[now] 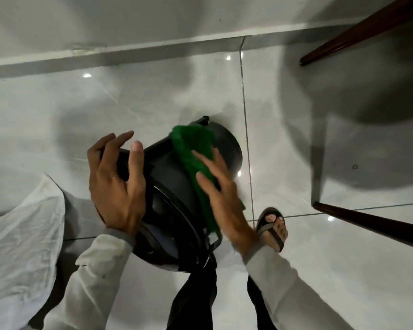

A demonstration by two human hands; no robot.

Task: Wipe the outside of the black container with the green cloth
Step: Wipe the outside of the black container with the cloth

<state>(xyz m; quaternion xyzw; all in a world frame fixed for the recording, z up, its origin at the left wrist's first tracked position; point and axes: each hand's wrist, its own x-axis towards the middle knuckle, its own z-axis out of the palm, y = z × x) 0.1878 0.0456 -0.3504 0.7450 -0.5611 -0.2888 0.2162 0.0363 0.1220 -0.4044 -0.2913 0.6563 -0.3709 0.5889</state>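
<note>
The black container [171, 184] is round and lies tipped on its side above the floor, its base pointing away from me and its rim toward my legs. My left hand [116, 184] grips its left side near the rim, fingers curled over the edge. The green cloth [196, 151] is draped over the container's upper right wall. My right hand [221, 194] lies flat on the cloth, pressing it against the wall, fingers spread.
Glossy grey floor tiles [296, 163] lie below. A white cloth [22, 234] hangs at the left. Dark wooden furniture legs [367, 222] stand at the right and upper right. My sandalled foot [273, 228] is just right of the container. A wall skirting [129, 47] runs behind.
</note>
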